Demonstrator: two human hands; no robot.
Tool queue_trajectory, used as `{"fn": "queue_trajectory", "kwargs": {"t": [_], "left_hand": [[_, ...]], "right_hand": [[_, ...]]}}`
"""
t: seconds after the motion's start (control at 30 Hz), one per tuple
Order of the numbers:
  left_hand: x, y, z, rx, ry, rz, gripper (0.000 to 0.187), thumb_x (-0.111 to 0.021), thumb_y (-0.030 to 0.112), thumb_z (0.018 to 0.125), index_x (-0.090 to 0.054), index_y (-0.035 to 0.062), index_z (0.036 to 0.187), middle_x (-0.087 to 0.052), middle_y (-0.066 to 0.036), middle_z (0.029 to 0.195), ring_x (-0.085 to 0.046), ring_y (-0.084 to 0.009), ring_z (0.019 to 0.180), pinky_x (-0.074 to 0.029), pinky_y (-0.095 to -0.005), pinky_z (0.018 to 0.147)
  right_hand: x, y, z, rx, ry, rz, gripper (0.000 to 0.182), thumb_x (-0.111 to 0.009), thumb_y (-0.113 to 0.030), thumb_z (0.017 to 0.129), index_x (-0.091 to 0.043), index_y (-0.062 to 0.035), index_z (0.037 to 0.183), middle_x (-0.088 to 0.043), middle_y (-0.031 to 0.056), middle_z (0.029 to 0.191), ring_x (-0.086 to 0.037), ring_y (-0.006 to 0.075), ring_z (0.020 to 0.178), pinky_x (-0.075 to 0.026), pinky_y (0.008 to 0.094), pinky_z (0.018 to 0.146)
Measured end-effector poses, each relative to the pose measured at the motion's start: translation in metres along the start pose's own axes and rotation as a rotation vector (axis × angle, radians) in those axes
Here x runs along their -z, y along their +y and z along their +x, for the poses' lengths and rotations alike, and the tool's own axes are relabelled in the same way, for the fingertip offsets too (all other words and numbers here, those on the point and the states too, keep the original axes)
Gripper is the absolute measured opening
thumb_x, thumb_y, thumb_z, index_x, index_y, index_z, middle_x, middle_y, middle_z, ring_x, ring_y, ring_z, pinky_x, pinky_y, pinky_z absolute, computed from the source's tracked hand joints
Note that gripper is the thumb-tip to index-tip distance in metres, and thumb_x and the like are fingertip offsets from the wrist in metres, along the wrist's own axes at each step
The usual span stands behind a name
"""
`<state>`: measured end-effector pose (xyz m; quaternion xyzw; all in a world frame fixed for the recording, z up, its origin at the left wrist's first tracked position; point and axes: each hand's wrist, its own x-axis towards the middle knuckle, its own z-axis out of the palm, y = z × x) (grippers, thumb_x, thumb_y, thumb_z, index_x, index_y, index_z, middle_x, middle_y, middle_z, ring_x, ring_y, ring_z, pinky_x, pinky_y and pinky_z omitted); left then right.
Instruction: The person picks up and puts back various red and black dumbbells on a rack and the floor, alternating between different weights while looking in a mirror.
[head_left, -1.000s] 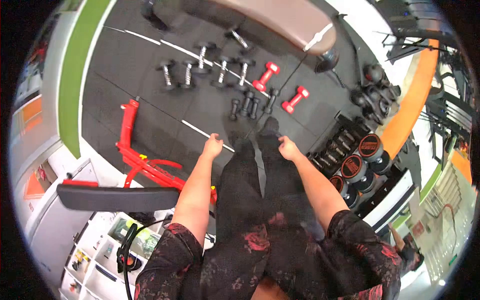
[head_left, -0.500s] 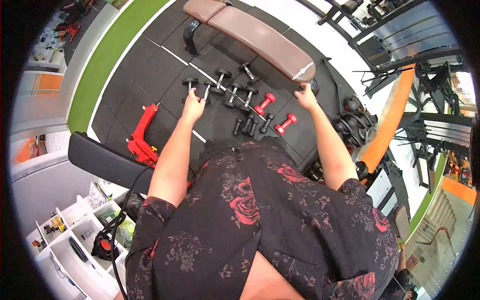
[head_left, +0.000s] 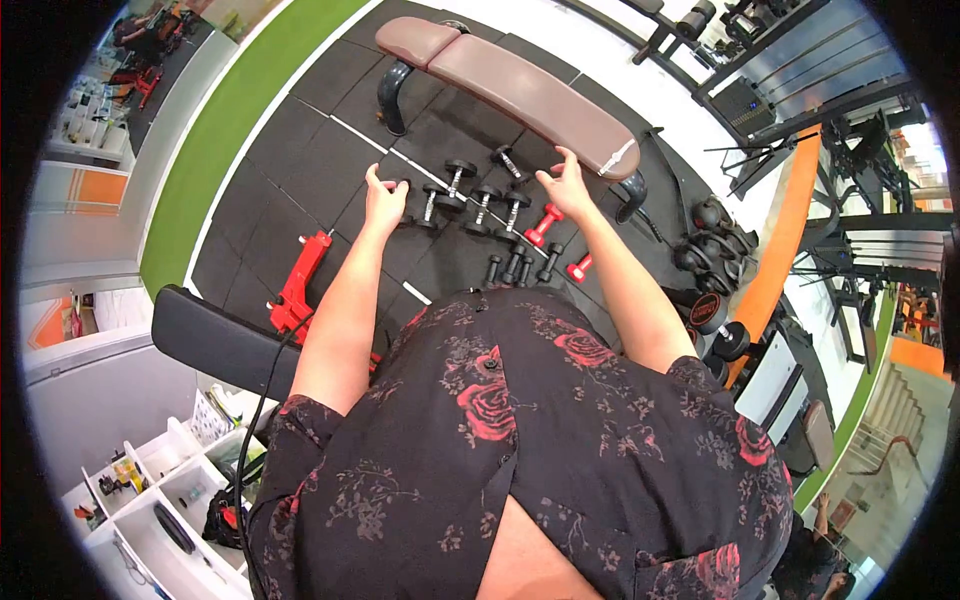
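My left hand [head_left: 384,208] is raised above the floor, thumb and fingers apart and nothing in them. Behind it a dumbbell is mostly hidden. Beside it on the black mat lie several black dumbbells with metal handles, among them one dumbbell [head_left: 430,205] just right of the hand. My right hand [head_left: 567,190], also with fingers spread and holding nothing, hovers in front of the brown bench [head_left: 530,88]. Close below it is a red dumbbell [head_left: 545,224], and a second red dumbbell [head_left: 580,268] is partly covered by my forearm. Small black dumbbells [head_left: 515,264] lie nearer my shirt.
A red metal stand [head_left: 302,275] and a black padded bench [head_left: 215,335] are at left. White open compartments [head_left: 150,500] hold small items at lower left. Kettlebells [head_left: 710,245] line the right wall near an orange strip [head_left: 780,240]. A cable [head_left: 245,460] hangs at left.
My right hand has moved left, away from the bench's end, closing the distance to my left hand. The left hand's fingers are more spread. The whole view has shifted slightly.
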<state>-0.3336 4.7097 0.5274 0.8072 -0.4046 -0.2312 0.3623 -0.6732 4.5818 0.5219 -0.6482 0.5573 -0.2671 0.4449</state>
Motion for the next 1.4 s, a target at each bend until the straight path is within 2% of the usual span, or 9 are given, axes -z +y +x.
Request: {"fn": "queue_trajectory", "kwargs": {"t": [0.13, 0.27, 0.3, 0.37, 0.4, 0.47, 0.57, 1.17, 1.4], "left_hand": [[-0.001, -0.012, -0.013, 0.023, -0.048, -0.014, 0.08, -0.07, 0.024, 0.082, -0.025, 0.0021, 0.144, -0.063, -0.02, 0.107, -0.062, -0.0322, 0.102, -0.047, -0.04, 0.092], [-0.004, -0.044, -0.024, 0.062, -0.086, -0.028, 0.078, -0.068, 0.02, 0.083, -0.023, 0.0049, 0.145, -0.061, -0.018, 0.111, -0.065, -0.0276, 0.089, -0.05, -0.0396, 0.087], [-0.005, -0.047, -0.026, 0.039, -0.066, 0.005, 0.078, -0.068, 0.02, 0.083, -0.023, 0.0052, 0.145, -0.061, -0.018, 0.11, -0.065, -0.0263, 0.086, -0.05, -0.0393, 0.086], [-0.009, -0.049, -0.029, 0.044, -0.073, 0.006, 0.077, -0.068, 0.019, 0.083, -0.023, 0.0053, 0.145, -0.06, -0.018, 0.108, -0.065, -0.0237, 0.082, -0.051, -0.0381, 0.082], [-0.01, -0.046, -0.03, 0.046, -0.077, 0.002, 0.077, -0.068, 0.019, 0.083, -0.023, 0.0053, 0.145, -0.06, -0.018, 0.108, -0.065, -0.0237, 0.082, -0.051, -0.0381, 0.082], [-0.01, -0.042, -0.028, 0.043, -0.096, -0.05, 0.077, -0.068, 0.018, 0.083, -0.023, 0.0047, 0.145, -0.06, -0.018, 0.108, -0.065, -0.0229, 0.08, -0.052, -0.0376, 0.081], [-0.013, -0.038, -0.024, 0.017, -0.089, -0.043, 0.076, -0.068, 0.017, 0.084, -0.024, 0.0036, 0.144, -0.059, -0.017, 0.108, -0.066, -0.0222, 0.078, -0.052, -0.037, 0.08], [-0.018, -0.051, -0.031, 0.017, -0.104, 0.008, 0.076, -0.068, 0.015, 0.082, -0.024, 0.0032, 0.144, -0.057, -0.018, 0.109, -0.065, -0.0229, 0.077, -0.052, -0.0365, 0.08], [-0.025, -0.044, -0.039, 0.046, -0.172, -0.059, 0.08, -0.069, 0.015, 0.083, -0.022, 0.0059, 0.147, -0.055, -0.019, 0.113, -0.065, -0.0238, 0.08, -0.052, -0.037, 0.081]], "right_hand": [[0.033, 0.039, -0.009, -0.051, 0.064, -0.155, 0.077, -0.072, -0.027, 0.083, -0.029, -0.0056, 0.143, -0.053, 0.0208, 0.117, -0.054, 0.0278, 0.107, -0.045, 0.0386, 0.095], [0.045, 0.097, -0.015, -0.144, 0.099, -0.171, 0.076, -0.071, -0.021, 0.085, -0.026, -0.005, 0.144, -0.054, 0.0188, 0.115, -0.065, 0.0223, 0.08, -0.053, 0.0346, 0.075], [0.047, 0.1, -0.02, -0.153, 0.101, -0.178, 0.076, -0.071, -0.021, 0.085, -0.026, -0.005, 0.144, -0.054, 0.0188, 0.115, -0.065, 0.0223, 0.08, -0.053, 0.0346, 0.075], [0.049, 0.103, -0.031, -0.263, 0.08, -0.081, 0.078, -0.072, -0.028, 0.082, -0.03, -0.0048, 0.143, -0.053, 0.0228, 0.119, -0.059, 0.0301, 0.104, -0.048, 0.0397, 0.091], [0.051, 0.097, -0.037, -0.267, 0.082, -0.086, 0.078, -0.072, -0.028, 0.082, -0.03, -0.0048, 0.143, -0.053, 0.0228, 0.119, -0.059, 0.0301, 0.104, -0.048, 0.0397, 0.091], [0.053, 0.073, -0.043, -0.302, 0.04, -0.019, 0.077, -0.072, -0.025, 0.082, -0.029, -0.0036, 0.142, -0.055, 0.0218, 0.115, -0.065, 0.026, 0.087, -0.053, 0.0369, 0.079], [0.055, 0.065, -0.039, -0.339, -0.031, -0.02, 0.075, -0.068, -0.026, 0.088, -0.023, -0.0095, 0.145, -0.053, 0.0161, 0.117, -0.066, 0.0212, 0.084, -0.053, 0.035, 0.068], [0.036, 0.062, -0.044, -0.416, -0.069, 0.046, 0.07, -0.067, -0.027, 0.089, -0.026, -0.0095, 0.143, -0.058, 0.0152, 0.114, -0.066, 0.0206, 0.086, -0.052, 0.0356, 0.066], [0.035, 0.072, -0.041, -0.338, -0.064, -0.005, 0.069, -0.067, -0.024, 0.09, -0.026, -0.0103, 0.143, -0.058, 0.0132, 0.11, -0.065, 0.02, 0.084, -0.052, 0.0342, 0.066]]}}
